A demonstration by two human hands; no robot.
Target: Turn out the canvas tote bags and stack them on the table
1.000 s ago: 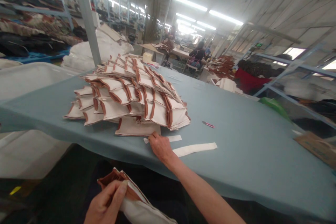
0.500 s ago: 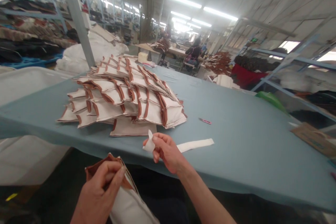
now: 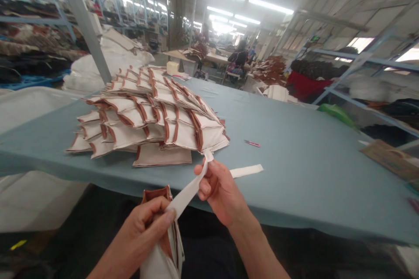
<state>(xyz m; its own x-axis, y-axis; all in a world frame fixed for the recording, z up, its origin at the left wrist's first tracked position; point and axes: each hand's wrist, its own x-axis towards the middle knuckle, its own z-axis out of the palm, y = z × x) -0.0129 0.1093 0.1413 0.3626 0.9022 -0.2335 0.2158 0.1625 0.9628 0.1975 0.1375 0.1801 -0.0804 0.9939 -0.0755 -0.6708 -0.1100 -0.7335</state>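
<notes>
My left hand is closed around the top of a cream canvas bag with brown trim, held below the table's near edge. My right hand pinches the upper end of a white fabric strip. The strip slants down to my left thumb at the bag's mouth. A second white strip lies flat on the blue-grey table, just right of my right hand. A big fanned pile of matching cream-and-brown bags sits on the table beyond my hands.
Small pink snips lie on the table right of the pile. A brown cardboard piece rests at the right edge. A white bin stands at left. A seated person works at a far table; shelving racks line both sides.
My right hand picked a white strip off the table and brought it toward me. My left hand raised the bag, and the strip's lower end now meets the bag's mouth.
</notes>
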